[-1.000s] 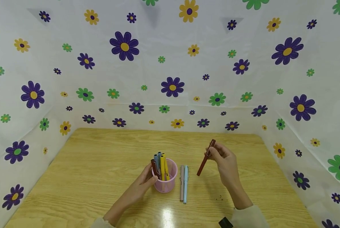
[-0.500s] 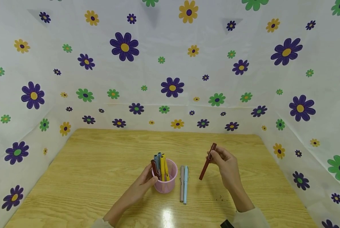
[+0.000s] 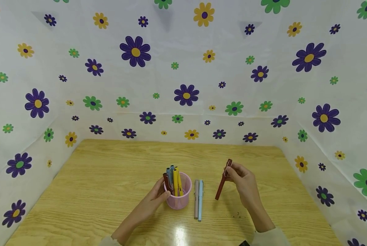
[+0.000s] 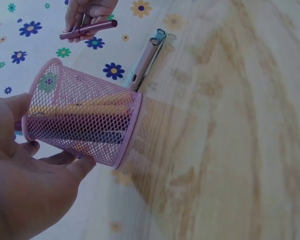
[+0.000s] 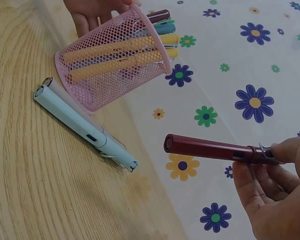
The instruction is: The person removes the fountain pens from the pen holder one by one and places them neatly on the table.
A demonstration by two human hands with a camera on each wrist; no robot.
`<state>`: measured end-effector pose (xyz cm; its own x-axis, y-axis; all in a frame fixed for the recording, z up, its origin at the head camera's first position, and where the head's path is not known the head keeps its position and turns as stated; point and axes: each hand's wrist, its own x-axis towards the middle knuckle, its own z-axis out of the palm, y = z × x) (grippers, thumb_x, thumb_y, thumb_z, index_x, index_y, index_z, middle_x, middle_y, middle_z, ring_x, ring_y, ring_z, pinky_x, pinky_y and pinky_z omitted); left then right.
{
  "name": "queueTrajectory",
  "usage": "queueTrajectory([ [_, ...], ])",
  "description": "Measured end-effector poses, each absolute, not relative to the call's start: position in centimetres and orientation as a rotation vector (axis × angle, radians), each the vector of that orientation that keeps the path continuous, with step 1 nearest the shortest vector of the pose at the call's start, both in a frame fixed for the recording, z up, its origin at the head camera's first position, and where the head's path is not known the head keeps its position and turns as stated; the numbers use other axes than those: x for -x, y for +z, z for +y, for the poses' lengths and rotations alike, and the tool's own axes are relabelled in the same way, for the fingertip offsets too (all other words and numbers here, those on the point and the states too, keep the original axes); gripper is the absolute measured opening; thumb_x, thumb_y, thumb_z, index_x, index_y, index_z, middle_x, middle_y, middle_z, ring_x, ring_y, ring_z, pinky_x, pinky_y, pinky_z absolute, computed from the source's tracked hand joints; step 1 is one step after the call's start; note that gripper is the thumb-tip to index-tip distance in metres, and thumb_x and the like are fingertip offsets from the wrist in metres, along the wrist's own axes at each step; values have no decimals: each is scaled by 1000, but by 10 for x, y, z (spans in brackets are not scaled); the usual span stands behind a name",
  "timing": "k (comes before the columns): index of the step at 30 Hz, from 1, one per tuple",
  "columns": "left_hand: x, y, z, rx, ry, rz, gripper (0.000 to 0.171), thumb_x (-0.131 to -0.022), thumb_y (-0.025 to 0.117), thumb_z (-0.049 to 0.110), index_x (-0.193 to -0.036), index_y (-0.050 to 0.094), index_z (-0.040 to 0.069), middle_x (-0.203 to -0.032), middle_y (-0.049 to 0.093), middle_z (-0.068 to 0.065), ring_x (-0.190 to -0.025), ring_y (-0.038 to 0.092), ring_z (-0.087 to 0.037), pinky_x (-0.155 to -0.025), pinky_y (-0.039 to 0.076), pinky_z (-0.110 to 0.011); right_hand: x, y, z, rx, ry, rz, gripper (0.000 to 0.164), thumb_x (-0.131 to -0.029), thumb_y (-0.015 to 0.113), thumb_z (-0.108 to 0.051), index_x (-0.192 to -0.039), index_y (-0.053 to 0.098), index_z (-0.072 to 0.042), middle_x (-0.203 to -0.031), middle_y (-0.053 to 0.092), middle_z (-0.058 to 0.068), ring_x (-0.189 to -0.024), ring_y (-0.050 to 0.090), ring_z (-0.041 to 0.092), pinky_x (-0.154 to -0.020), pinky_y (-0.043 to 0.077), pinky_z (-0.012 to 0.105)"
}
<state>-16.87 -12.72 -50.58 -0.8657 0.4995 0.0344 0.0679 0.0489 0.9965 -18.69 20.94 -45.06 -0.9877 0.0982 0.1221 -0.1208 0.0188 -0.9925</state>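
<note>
A pink mesh pen cup (image 3: 178, 202) stands on the table with my left hand (image 3: 149, 204) curled round its left side. Inside it lean several pens: a dark red pen (image 3: 166, 181), blue ones and yellow pens (image 3: 175, 181). My right hand (image 3: 244, 181) pinches another dark red pen (image 5: 210, 148) near its clip end, tilted, its lower end pointing down above the table. Between cup and right hand, a light blue pen (image 3: 200, 201) and a greyish-pink pen (image 3: 196, 201) lie side by side on the wood, their clips toward the far end.
The wooden table (image 3: 115, 160) is walled at the back and both sides by a white flowered cloth (image 3: 158, 75). Small dark specks (image 3: 238, 215) lie near my right wrist. A black object (image 3: 244, 243) shows at the bottom edge beside the right sleeve.
My right hand has lowered slightly toward me with the dark red pen, which stands a little more upright. The left hand, the cup and the lying pens keep their places.
</note>
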Motion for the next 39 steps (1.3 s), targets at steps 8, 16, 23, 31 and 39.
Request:
queueTrajectory([
  [8, 169, -507, -127, -573, 1898, 1987, 71, -113, 46, 23, -166, 2, 8, -168, 14, -27, -154, 16, -41, -122, 23, -54, 187, -456, 210, -13, 2105, -2164, 33, -105, 63, -14, -126, 62, 11, -102, 68, 13, -86, 71, 19, -83, 62, 33],
  [16, 169, -506, -127, -565, 1899, 1983, 72, -113, 46, 24, -166, 1, 8, -167, 15, -28, -154, 16, -40, -122, 23, -53, 185, -458, 207, 28, 2097, -2227, 33, -105, 63, -12, -129, 62, 10, -105, 67, 17, -84, 71, 20, -83, 62, 34],
  [23, 169, -506, -127, -558, 1894, 1992, 71, -113, 46, 25, -166, 2, 8, -167, 16, -28, -154, 17, -41, -122, 24, -53, 184, -458, 205, 42, 2094, -2260, 32, -105, 62, -9, -130, 62, 10, -109, 67, 22, -86, 70, 20, -83, 61, 33],
  [31, 170, -506, -128, -558, 1890, 1994, 71, -113, 46, 25, -166, 2, 7, -167, 16, -28, -154, 17, -41, -122, 24, -53, 188, -463, 204, 122, 2078, -2319, 29, -104, 61, -5, -129, 62, 11, -110, 67, 23, -88, 69, 19, -81, 62, 33],
  [39, 171, -505, -128, -562, 1888, 1983, 72, -113, 46, 24, -166, 1, 7, -167, 15, -28, -154, 17, -41, -122, 24, -54, 189, -468, 202, 131, 2069, -2336, 31, -104, 60, -4, -130, 61, 13, -106, 68, 18, -89, 69, 20, -83, 62, 38],
])
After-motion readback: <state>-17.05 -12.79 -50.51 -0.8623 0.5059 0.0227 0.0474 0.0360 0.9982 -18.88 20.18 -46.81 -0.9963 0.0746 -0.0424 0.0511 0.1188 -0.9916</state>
